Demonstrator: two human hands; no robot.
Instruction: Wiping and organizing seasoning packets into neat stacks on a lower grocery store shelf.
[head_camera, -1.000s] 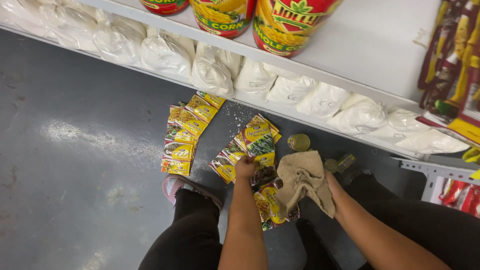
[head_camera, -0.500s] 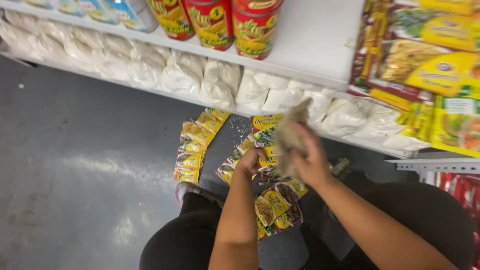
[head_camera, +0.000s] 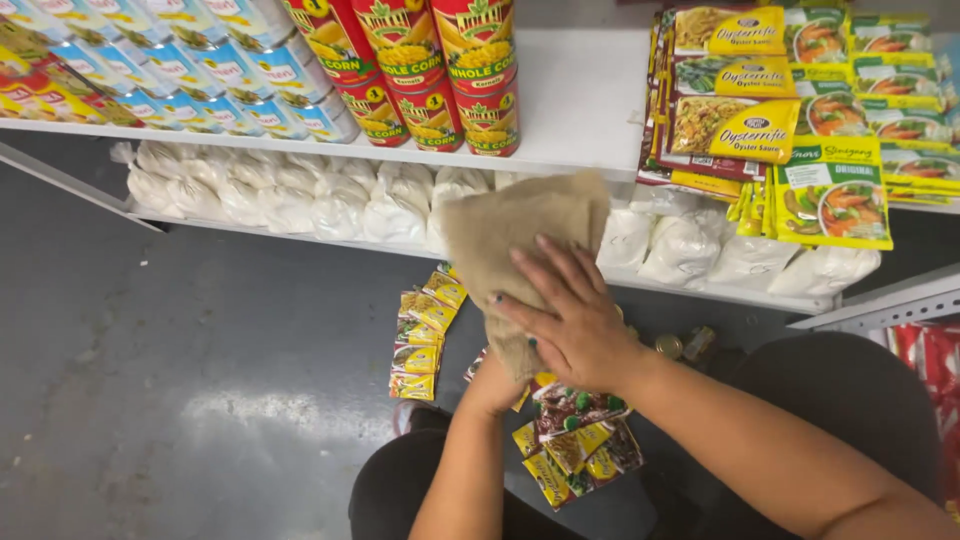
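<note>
My right hand (head_camera: 570, 325) lies fingers spread on a tan cloth (head_camera: 505, 225) and holds it up in front of the white shelf edge (head_camera: 590, 120). The cloth drapes down over my left hand (head_camera: 492, 388), which is mostly hidden beneath it. A bunch of yellow and dark red sachets (head_camera: 575, 445) hangs from my left hand, above my knees. Red corn cans (head_camera: 440, 70) stand on the shelf just above the cloth.
White plastic bags (head_camera: 300, 205) fill the lower shelf. Blue and white cans (head_camera: 215, 80) stand at the upper left, and hanging sauce sachets (head_camera: 800, 110) at the upper right. A strip of yellow sachets (head_camera: 422, 345) and small jars (head_camera: 682, 345) lie on the grey floor (head_camera: 170, 380).
My right hand has lifted the cloth from knee height up to the shelf edge. The view has tilted up, so more of the upper shelf shows. My left hand keeps the sachets.
</note>
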